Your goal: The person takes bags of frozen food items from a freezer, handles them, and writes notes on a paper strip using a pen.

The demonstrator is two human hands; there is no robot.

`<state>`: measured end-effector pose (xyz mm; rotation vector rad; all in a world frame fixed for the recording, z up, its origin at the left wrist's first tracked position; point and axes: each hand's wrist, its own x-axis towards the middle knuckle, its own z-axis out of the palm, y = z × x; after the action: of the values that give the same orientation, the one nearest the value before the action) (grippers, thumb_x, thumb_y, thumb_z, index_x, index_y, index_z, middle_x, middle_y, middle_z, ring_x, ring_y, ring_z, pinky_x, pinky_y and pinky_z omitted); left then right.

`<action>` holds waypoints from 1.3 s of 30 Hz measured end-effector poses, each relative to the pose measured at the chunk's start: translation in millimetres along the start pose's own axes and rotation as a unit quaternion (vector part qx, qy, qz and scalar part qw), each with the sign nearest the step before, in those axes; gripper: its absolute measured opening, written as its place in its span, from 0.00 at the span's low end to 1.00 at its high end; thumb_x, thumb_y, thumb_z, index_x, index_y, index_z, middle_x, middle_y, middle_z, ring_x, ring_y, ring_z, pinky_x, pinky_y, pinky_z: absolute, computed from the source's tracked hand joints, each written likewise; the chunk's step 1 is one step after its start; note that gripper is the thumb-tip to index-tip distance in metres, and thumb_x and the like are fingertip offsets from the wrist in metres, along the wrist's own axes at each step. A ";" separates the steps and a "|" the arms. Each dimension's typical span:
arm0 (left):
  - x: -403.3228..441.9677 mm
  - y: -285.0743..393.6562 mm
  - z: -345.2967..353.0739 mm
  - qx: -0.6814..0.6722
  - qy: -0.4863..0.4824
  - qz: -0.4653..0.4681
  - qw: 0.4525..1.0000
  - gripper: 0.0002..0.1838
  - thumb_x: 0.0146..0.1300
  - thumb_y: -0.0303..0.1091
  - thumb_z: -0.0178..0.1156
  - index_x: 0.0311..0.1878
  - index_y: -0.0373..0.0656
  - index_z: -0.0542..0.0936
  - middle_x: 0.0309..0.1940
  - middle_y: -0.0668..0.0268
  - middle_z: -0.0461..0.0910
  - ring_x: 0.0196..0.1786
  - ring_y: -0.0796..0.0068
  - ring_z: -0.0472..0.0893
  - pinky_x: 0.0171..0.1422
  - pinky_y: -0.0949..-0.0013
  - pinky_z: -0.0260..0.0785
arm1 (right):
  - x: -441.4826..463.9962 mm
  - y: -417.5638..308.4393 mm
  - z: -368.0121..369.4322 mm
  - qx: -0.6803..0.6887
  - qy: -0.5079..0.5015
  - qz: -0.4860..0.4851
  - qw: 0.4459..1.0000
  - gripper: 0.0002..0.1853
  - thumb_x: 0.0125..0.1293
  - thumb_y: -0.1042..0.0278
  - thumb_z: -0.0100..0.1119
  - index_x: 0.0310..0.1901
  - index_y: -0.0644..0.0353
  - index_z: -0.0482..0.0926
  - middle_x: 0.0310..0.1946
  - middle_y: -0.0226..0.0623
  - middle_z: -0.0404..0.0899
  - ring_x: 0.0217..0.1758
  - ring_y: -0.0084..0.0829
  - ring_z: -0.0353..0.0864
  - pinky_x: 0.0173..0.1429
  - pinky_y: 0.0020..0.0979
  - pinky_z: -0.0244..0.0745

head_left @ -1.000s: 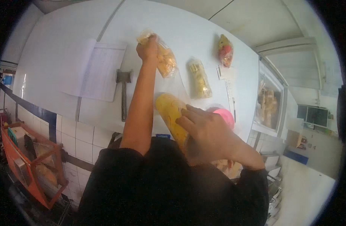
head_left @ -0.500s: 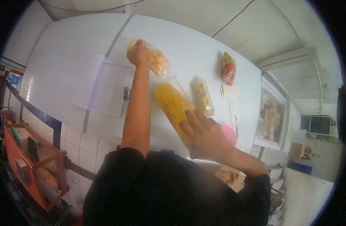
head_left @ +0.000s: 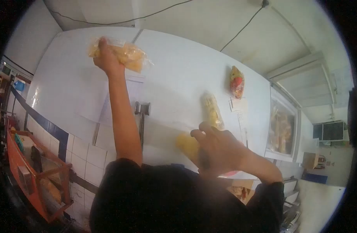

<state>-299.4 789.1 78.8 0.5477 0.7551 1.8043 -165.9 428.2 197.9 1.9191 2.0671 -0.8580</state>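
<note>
My left hand (head_left: 107,60), raised over the far left of the white table, is closed around a clear plastic bag of pale yellow-orange pieces (head_left: 130,56). My right hand (head_left: 225,150) is near the table's front edge, its fingers bent and apart. Beneath it lies a yellow printed package (head_left: 187,145), blurred and partly covered by the hand. Just beyond my right hand is a clear wrapped pack with pale yellow contents (head_left: 213,112). A pink round thing (head_left: 229,173) shows only slightly behind the right wrist.
A red and green-yellow wrapped packet (head_left: 237,82) lies at the far right, near white paper slips (head_left: 239,105). Left of centre are paper sheets (head_left: 135,83) and a metal piece (head_left: 142,108). An orange-red rack (head_left: 40,174) stands below left. A glass-fronted case (head_left: 281,128) is right.
My left hand has carried the clear bag leftward, and the bag has swung more level. The yellow package has shifted toward my body; my right hand's fingers are more bent. The view has tilted slightly.
</note>
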 end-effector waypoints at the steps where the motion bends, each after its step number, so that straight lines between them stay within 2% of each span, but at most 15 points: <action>1: -8.6 16.6 -4.2 -0.027 -0.030 -0.036 0.999 0.23 0.72 0.36 0.65 0.63 0.33 0.73 0.55 0.58 0.79 0.56 0.62 0.81 0.60 0.57 0.80 | -4.8 -2.5 4.5 -0.003 0.003 -0.003 1.000 0.46 0.41 0.52 0.82 0.60 0.63 0.69 0.54 0.51 0.71 0.51 0.51 0.80 0.48 0.48 0.84; 5: -42.9 55.0 -26.2 -0.082 -0.086 -0.074 0.990 0.24 0.73 0.41 0.65 0.64 0.36 0.73 0.55 0.59 0.79 0.57 0.62 0.81 0.59 0.56 0.79 | -22.9 0.8 32.2 0.021 0.131 -0.012 0.991 0.51 0.44 0.49 0.82 0.66 0.64 0.66 0.56 0.54 0.70 0.58 0.53 0.78 0.53 0.48 0.83; 7: -76.0 78.2 -22.9 -0.114 -0.085 -0.114 0.983 0.15 0.77 0.41 0.60 0.58 0.42 0.75 0.48 0.62 0.80 0.50 0.64 0.83 0.55 0.60 0.81 | -31.5 -0.4 36.5 0.029 0.156 0.000 0.987 0.53 0.44 0.48 0.82 0.68 0.64 0.66 0.56 0.55 0.70 0.60 0.53 0.77 0.54 0.48 0.82; 12: -138.5 117.6 -27.9 -0.101 -0.127 -0.141 0.977 0.19 0.77 0.45 0.60 0.60 0.43 0.74 0.47 0.61 0.80 0.46 0.65 0.83 0.54 0.59 0.80 | -46.5 -0.4 36.9 0.027 0.228 -0.017 0.973 0.63 0.46 0.39 0.82 0.77 0.66 0.59 0.65 0.61 0.69 0.70 0.61 0.70 0.73 0.56 0.68; 15: -190.0 150.4 -31.7 -0.077 -0.168 -0.140 0.973 0.22 0.78 0.50 0.57 0.60 0.41 0.74 0.45 0.60 0.79 0.40 0.68 0.82 0.48 0.64 0.81 | -52.5 -21.3 30.8 0.123 0.408 -0.087 0.900 0.66 0.48 0.37 0.82 0.79 0.68 0.55 0.75 0.62 0.62 0.76 0.62 0.65 0.80 0.53 0.58; 16: -222.3 166.4 -24.8 0.017 -0.166 -0.066 0.984 0.23 0.80 0.51 0.52 0.60 0.38 0.73 0.45 0.57 0.80 0.40 0.67 0.82 0.50 0.61 0.81 | -52.9 -29.5 34.6 0.181 0.455 -0.137 0.861 0.68 0.46 0.38 0.84 0.80 0.66 0.54 0.78 0.60 0.61 0.80 0.59 0.63 0.80 0.49 0.59; 19: -296.6 190.6 -24.1 0.133 -0.206 0.034 0.969 0.27 0.82 0.54 0.47 0.60 0.36 0.73 0.47 0.54 0.80 0.43 0.66 0.82 0.55 0.58 0.81 | -54.6 -49.2 69.7 0.351 0.469 -0.228 0.777 0.57 0.59 0.45 0.78 0.80 0.66 0.55 0.77 0.59 0.62 0.80 0.53 0.64 0.80 0.44 0.59; 22: -342.8 195.4 -21.7 0.166 -0.164 0.125 0.964 0.32 0.80 0.57 0.48 0.71 0.39 0.66 0.58 0.53 0.76 0.54 0.65 0.81 0.63 0.54 0.79 | -88.6 -55.6 102.5 0.497 0.369 -0.206 0.758 0.44 0.71 0.55 0.68 0.79 0.67 0.57 0.75 0.60 0.65 0.79 0.49 0.67 0.79 0.41 0.62; 24: -392.2 196.6 -16.1 0.181 -0.136 0.068 0.972 0.33 0.80 0.54 0.49 0.76 0.41 0.61 0.62 0.51 0.74 0.57 0.62 0.81 0.65 0.53 0.78 | -114.4 -48.4 143.5 0.412 0.555 -0.196 0.696 0.31 0.79 0.61 0.54 0.78 0.63 0.60 0.64 0.61 0.76 0.55 0.50 0.85 0.59 0.45 0.81; 26: -435.0 180.9 -24.0 0.123 -0.257 0.070 0.956 0.33 0.78 0.47 0.51 0.78 0.40 0.56 0.66 0.47 0.72 0.61 0.51 0.80 0.66 0.50 0.79 | -160.9 -37.2 178.9 0.518 0.529 -0.150 0.655 0.30 0.82 0.57 0.51 0.77 0.64 0.61 0.65 0.56 0.76 0.57 0.45 0.84 0.62 0.41 0.80; 28: -480.0 155.2 -32.9 0.083 -0.317 0.056 0.943 0.37 0.73 0.47 0.56 0.77 0.38 0.57 0.64 0.45 0.72 0.57 0.49 0.81 0.61 0.51 0.80 | -202.7 -25.5 211.8 0.685 0.484 -0.084 0.538 0.28 0.86 0.51 0.38 0.75 0.63 0.63 0.55 0.43 0.80 0.46 0.27 0.83 0.47 0.27 0.81; 31: -545.5 130.5 -49.0 0.032 -0.410 0.037 0.911 0.42 0.62 0.45 0.65 0.74 0.35 0.61 0.59 0.43 0.74 0.51 0.48 0.83 0.53 0.52 0.82 | -253.8 8.2 265.3 0.670 0.550 0.063 0.495 0.28 0.86 0.47 0.33 0.68 0.61 0.71 0.46 0.35 0.81 0.35 0.19 0.78 0.34 0.21 0.75; 33: -571.0 113.3 -64.0 0.032 -0.574 0.011 0.818 0.30 0.63 0.39 0.64 0.64 0.33 0.72 0.53 0.44 0.77 0.45 0.54 0.84 0.50 0.59 0.80 | -277.5 37.3 301.1 0.663 0.545 0.124 0.499 0.29 0.86 0.45 0.32 0.66 0.61 0.73 0.44 0.34 0.82 0.33 0.20 0.78 0.33 0.22 0.75; 35: -585.0 98.2 -68.4 0.143 -0.626 0.140 0.754 0.12 0.68 0.33 0.61 0.45 0.32 0.80 0.41 0.51 0.80 0.38 0.64 0.82 0.44 0.66 0.74 | -288.9 62.4 331.9 0.758 0.436 0.176 0.451 0.30 0.85 0.42 0.33 0.62 0.60 0.76 0.42 0.33 0.81 0.29 0.20 0.75 0.31 0.24 0.72; 39: -628.7 66.9 -78.0 0.221 -0.589 0.087 0.772 0.12 0.74 0.30 0.55 0.33 0.32 0.78 0.30 0.58 0.78 0.32 0.68 0.76 0.39 0.67 0.68 | -307.2 102.2 377.6 0.793 0.332 0.218 0.462 0.33 0.84 0.39 0.33 0.63 0.61 0.75 0.43 0.34 0.81 0.33 0.21 0.78 0.35 0.25 0.73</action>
<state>-182.5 163.0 64.5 1.8707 0.1961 1.0359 -115.1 -33.1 18.8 3.6662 -0.0975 -2.6481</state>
